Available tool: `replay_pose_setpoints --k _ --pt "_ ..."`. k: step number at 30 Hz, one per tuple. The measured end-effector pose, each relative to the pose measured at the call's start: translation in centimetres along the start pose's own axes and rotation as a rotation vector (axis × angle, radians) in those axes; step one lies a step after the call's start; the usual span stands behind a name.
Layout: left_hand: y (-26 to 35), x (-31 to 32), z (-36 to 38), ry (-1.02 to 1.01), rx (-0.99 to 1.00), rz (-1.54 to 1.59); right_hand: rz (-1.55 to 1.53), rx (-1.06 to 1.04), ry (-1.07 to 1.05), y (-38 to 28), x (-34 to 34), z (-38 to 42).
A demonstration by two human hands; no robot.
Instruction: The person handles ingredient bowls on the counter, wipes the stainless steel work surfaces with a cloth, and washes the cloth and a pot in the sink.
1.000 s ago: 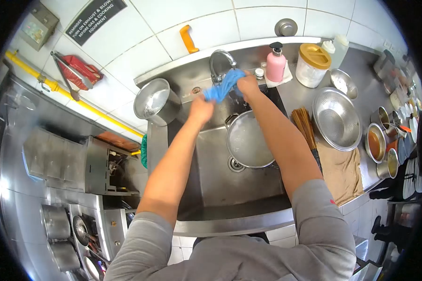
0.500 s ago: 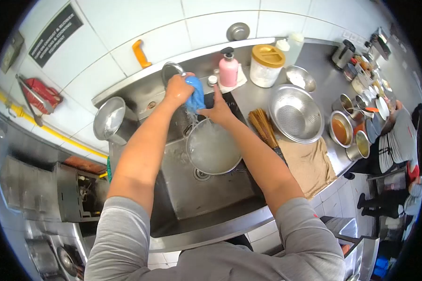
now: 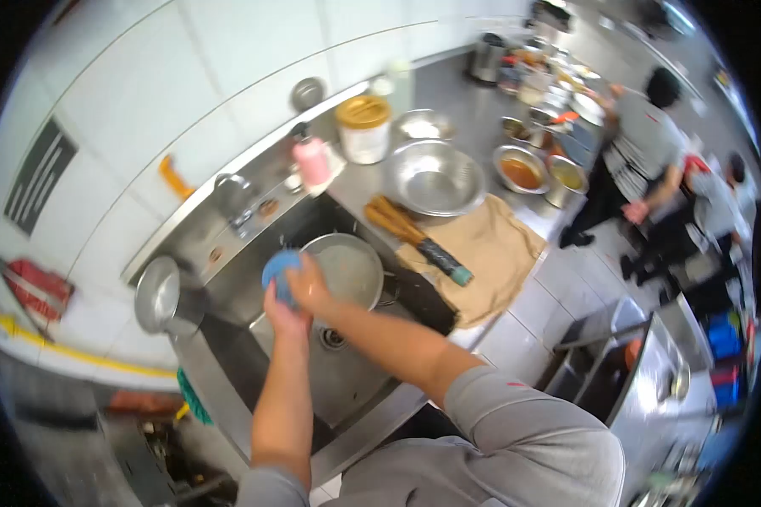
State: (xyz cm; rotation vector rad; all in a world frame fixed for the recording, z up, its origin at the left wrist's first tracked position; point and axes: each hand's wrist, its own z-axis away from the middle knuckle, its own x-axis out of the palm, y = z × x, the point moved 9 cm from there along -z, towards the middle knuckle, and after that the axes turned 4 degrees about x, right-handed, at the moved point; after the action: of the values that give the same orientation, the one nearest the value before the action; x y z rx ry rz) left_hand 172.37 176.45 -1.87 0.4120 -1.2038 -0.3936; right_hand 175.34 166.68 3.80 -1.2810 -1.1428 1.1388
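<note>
Both of my hands are closed on a blue cloth above the steel sink. My left hand grips it from below, while my right hand wraps its right side. The cloth is bunched into a compact wad and partly hidden by my fingers. Just right of it, a round metal pot with cloudy water stands in the sink. Behind my hands is the faucet at the sink's back edge.
A steel container stands at the sink's left. On the right counter are a pink pump bottle, a gold-lidded tub, a metal bowl, a stick brush and a tan cloth. Co-workers stand farther right.
My hands have come away from the faucet toward me with the blue cloth, now pressed together around it. My view has swung right, bringing the co-workers further into sight.
</note>
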Motion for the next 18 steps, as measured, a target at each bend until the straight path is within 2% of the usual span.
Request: replay_pose_setpoints --k 1,2,3,5,6,7,8,9,10,11,12,14,15,17,18 --pt "-1.5 0.2 3.1 -0.102 -0.137 0.06 0.25 0.178 0.009 1.9 -0.3 2.9" --pt "-2.4 0.1 6.3 -0.193 -0.273 0.121 0.462 0.093 -0.122 3.2 1.2 4.9" --pt "-2.6 -2.1 7.4 -0.165 -0.258 0.067 0.675 0.015 -0.261 5.2 2.7 6.8" --pt "-2.6 -5.0 9.4 -0.166 -0.274 0.01 0.952 -0.373 -0.273 6.3 4.6 13.4" --pt "-2.1 -5.9 10.5 -0.191 -0.236 -0.138 0.968 -0.357 -0.234 3.8 3.0 15.2" --pt "-1.4 -6.9 11.4 -0.219 -0.188 -0.284 1.07 -0.44 -0.369 -0.7 2.7 18.7" --pt "-0.5 -8.3 12.0 -0.248 -0.213 -0.288 1.167 -0.521 -0.511 -3.5 2.8 21.3" --pt "0.3 -9.8 12.2 -0.308 -0.283 -0.381 1.181 -0.505 -0.479 -4.0 2.3 21.3" --pt "0.7 -8.9 13.6 -0.367 -0.351 -0.478 1.084 -0.619 -0.55 -4.6 3.1 22.0" --pt "2.1 -8.8 15.8 -0.378 -0.497 -0.439 0.98 -0.734 -0.619 -5.2 3.9 22.9" --pt "2.9 -9.4 15.8 -0.397 -0.513 -0.449 0.989 -0.725 -0.593 -5.3 4.5 22.6" --pt "4.6 -9.4 16.5 -0.768 -0.551 -0.497 1.035 -1.066 -0.674 -6.5 6.6 24.9" --pt "5.6 -9.4 17.0 -0.779 -0.558 -0.498 1.044 -1.062 -0.664 -6.5 6.8 25.4" --pt "6.5 -12.5 17.9 -0.699 -0.7 -0.942 1.119 -1.356 -0.487 -7.6 7.1 27.7" --pt "6.6 -12.9 18.2 -0.709 -0.701 -0.946 1.127 -1.355 -0.479 -8.0 7.5 28.6"
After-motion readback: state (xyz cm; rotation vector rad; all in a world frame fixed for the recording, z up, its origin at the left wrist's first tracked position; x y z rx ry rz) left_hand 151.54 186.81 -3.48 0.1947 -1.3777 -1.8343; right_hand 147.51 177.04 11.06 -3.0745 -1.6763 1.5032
